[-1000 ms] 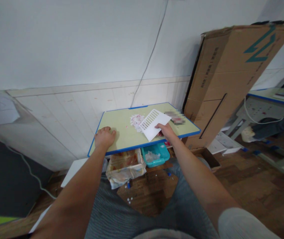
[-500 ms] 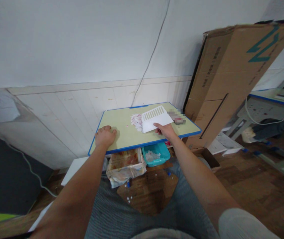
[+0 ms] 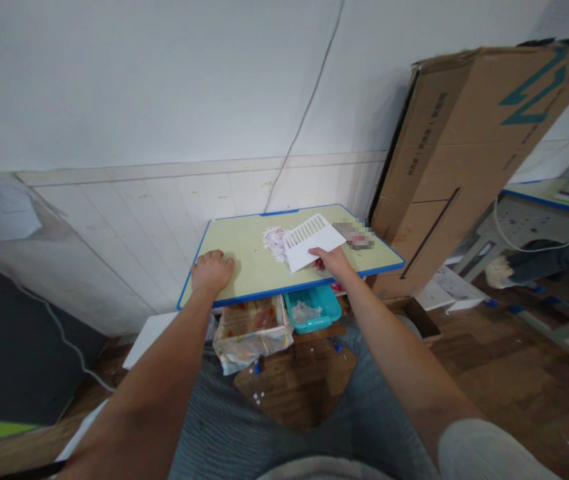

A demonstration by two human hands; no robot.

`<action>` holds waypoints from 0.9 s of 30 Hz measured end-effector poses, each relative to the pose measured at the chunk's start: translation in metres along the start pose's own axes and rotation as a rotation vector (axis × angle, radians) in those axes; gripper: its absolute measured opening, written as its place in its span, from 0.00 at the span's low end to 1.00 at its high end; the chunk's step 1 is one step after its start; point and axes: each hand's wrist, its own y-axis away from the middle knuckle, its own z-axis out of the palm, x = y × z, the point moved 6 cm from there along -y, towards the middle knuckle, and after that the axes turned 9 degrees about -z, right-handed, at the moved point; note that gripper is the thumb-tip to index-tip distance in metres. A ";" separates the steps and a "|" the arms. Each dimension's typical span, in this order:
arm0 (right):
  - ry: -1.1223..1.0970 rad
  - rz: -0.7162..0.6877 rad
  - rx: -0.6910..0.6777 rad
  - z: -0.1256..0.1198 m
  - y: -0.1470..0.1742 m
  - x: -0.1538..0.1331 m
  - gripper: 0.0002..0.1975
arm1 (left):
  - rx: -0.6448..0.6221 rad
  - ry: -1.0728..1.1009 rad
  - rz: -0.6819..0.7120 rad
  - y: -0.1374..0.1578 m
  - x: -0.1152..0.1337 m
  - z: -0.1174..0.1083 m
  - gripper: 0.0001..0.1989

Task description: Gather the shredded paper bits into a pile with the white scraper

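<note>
My right hand pinches the lower right edge of a white card, thumb on top. Along the card's upper left side runs a row of several greyish-tan bars; whether they are printed or cut out I cannot tell. The card is tilted above the tabletop. Partly behind its left edge lies a heap of small white and pinkish paper-like pieces. My left hand rests palm down near the left end of the pale yellow table, fingers lying on the surface, nothing in it.
A blurred-out item lies at the table's right. Below the front edge are a turquoise basket with clear bits inside and a cloth-lined box. A tall cardboard box leans on the wall at right. A person's leg shows far right.
The card has turned slightly, its lower left corner now nearer me. My left hand rests in the same place, and the view has shifted a little.
</note>
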 end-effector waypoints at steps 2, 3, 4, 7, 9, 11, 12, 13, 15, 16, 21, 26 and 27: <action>-0.003 -0.006 0.019 -0.003 0.000 -0.001 0.13 | 0.001 -0.005 -0.003 0.000 0.000 0.000 0.29; -0.004 -0.007 0.025 -0.004 -0.001 -0.001 0.12 | 0.000 -0.009 -0.004 0.000 0.000 0.000 0.29; -0.005 -0.007 0.028 -0.004 -0.001 -0.001 0.12 | -0.001 -0.013 -0.005 0.000 0.000 -0.001 0.29; -0.001 -0.004 0.021 -0.003 0.000 -0.001 0.10 | -0.008 -0.014 -0.003 0.001 0.001 -0.001 0.29; 0.006 -0.002 0.013 -0.003 0.000 -0.001 0.09 | -0.011 -0.010 -0.004 0.001 0.001 -0.001 0.29; 0.011 0.001 0.005 -0.004 0.001 0.000 0.10 | -0.007 -0.008 -0.003 0.001 0.000 -0.001 0.29; 0.011 0.003 0.001 -0.004 0.001 0.000 0.10 | -0.002 -0.009 -0.004 0.001 0.000 0.000 0.29; 0.009 0.005 -0.001 -0.004 0.001 0.000 0.09 | 0.004 -0.008 -0.005 0.001 0.000 0.000 0.28; 0.000 0.009 0.000 -0.005 0.001 0.001 0.09 | 0.008 -0.005 -0.009 0.000 -0.001 0.000 0.28; -0.006 0.012 0.004 -0.006 0.001 0.002 0.08 | 0.006 -0.002 -0.011 0.000 -0.001 0.000 0.28; -0.025 0.024 0.000 -0.006 -0.001 0.005 0.08 | -0.006 0.009 -0.012 0.001 0.001 -0.002 0.29; -0.040 0.025 0.013 -0.008 -0.003 0.008 0.09 | -0.007 -0.007 -0.011 0.002 0.001 -0.003 0.29; -0.042 0.025 0.017 -0.009 -0.003 0.009 0.09 | -0.006 -0.009 -0.011 0.002 0.001 -0.003 0.29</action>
